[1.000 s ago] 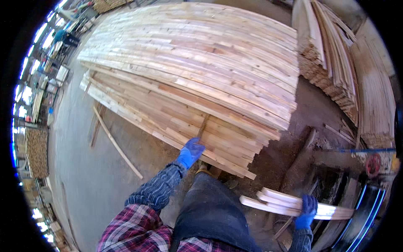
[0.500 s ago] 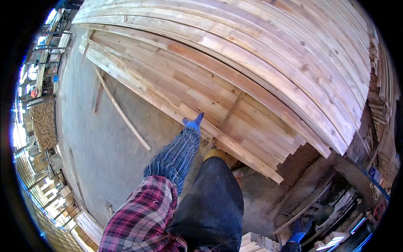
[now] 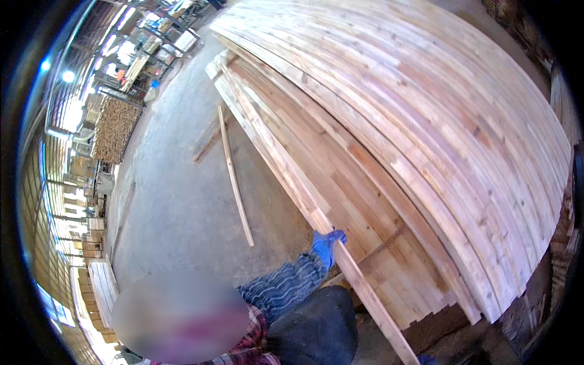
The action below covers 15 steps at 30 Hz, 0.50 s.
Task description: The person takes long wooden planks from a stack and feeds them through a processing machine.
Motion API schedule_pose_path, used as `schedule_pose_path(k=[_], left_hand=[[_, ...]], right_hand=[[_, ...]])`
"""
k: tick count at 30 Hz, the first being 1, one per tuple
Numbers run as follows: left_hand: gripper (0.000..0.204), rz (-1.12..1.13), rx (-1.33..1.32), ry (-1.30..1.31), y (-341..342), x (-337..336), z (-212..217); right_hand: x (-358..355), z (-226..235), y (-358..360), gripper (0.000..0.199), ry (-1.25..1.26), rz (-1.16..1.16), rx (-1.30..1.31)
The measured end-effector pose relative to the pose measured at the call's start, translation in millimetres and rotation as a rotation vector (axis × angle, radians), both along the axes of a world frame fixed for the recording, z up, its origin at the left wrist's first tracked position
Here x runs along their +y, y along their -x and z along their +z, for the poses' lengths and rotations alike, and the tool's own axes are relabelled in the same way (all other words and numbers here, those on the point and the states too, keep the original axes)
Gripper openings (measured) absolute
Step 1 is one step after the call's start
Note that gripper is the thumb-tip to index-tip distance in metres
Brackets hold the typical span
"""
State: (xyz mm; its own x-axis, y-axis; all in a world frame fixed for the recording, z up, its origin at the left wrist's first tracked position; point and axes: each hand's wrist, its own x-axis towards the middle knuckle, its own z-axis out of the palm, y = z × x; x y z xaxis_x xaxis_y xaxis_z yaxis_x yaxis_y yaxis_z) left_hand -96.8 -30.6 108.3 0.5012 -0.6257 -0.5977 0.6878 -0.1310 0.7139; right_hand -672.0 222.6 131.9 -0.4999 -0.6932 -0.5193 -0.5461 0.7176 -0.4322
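Observation:
A long, narrow wooden board (image 3: 371,292) slants from the far left of the stack down to the lower edge of the view. My left hand (image 3: 328,244), in a blue glove with a striped sleeve behind it, is closed around this board. Beside the board's near end a scrap of blue glove shows, my right hand (image 3: 427,360); its fingers are mostly cut off by the lower edge. Under and beyond the board lies a lower layer of planks (image 3: 359,201) set side by side.
A higher stack of long planks (image 3: 462,152) fills the right side. Two loose strips lie on the grey floor, one a pale batten (image 3: 234,182). A pile of cut wood ends (image 3: 118,129) stands at far left. My dark-clothed knee (image 3: 319,331) is near the stack.
My left hand has gone from reaching with spread fingers over the planks to gripping the long board. The board now stands out from the layer, its near end lower. The view has turned left.

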Motion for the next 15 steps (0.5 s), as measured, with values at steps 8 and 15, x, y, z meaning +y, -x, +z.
schedule_pose_path(k=[8, 15], left_hand=[[0.035, 0.006, -0.059, 0.005, 9, -32, 64], [0.039, -0.093, 0.068, -0.148, 8, -116, 72]], right_hand=[[-18, -46, 51, 0.068, -0.058, 0.05, 0.001], [-10, -80, 135, 0.074, 0.048, 1.068, 0.376]])
